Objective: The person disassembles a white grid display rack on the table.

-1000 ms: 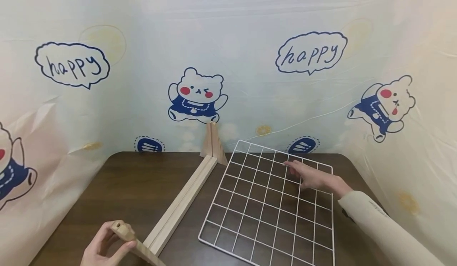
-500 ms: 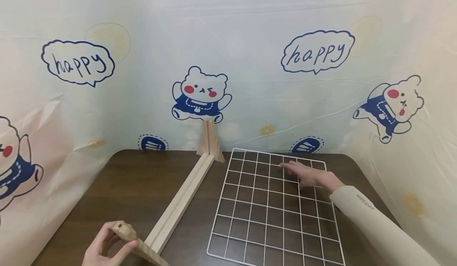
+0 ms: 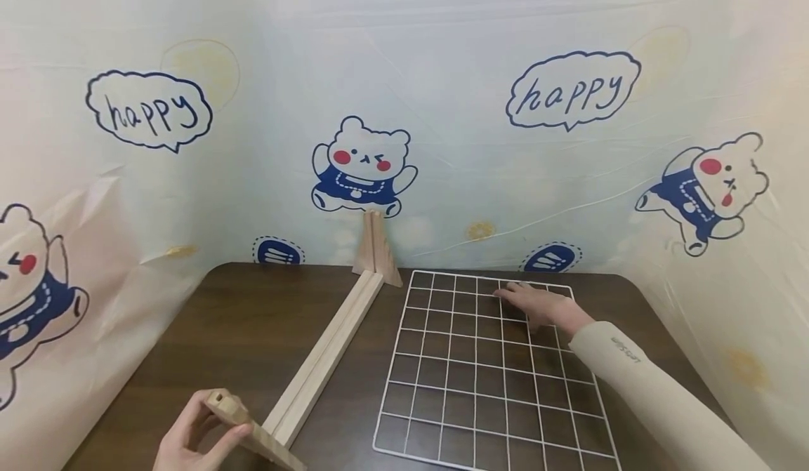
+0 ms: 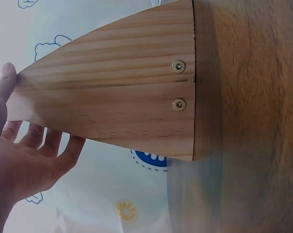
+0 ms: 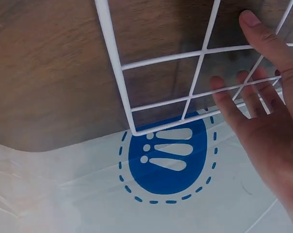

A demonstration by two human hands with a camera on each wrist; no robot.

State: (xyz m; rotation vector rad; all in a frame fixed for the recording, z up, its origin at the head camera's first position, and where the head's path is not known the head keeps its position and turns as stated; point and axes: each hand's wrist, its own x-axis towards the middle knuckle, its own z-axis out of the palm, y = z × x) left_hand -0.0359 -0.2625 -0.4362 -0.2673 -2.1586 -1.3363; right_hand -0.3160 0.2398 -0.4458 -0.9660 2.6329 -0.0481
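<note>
In the head view my left hand (image 3: 199, 436) grips the narrow top of a wooden end piece (image 3: 253, 432) at the near end of a pale wooden bar (image 3: 329, 348). The left wrist view shows this end piece (image 4: 127, 87) as a tapering board with two brass-coloured bolts, thumb on one side and fingers on the other. My right hand (image 3: 537, 306) holds a white wire grid (image 3: 411, 355) near its far right part. In the right wrist view, wires of the grid (image 5: 161, 59) cross in front of the fingers (image 5: 226, 99), with the thumb apart from them.
A matching wooden end piece (image 3: 377, 250) stands upright at the bar's far end. All this is on a dark brown table (image 3: 253, 323). A printed cloth (image 3: 442, 92) with cartoon bears hangs right behind the table's far edge.
The grid's far side has come down and it now looks flatter to the table, my right hand moving slightly with it. The left hand keeps its hold; the view has shifted a little.
</note>
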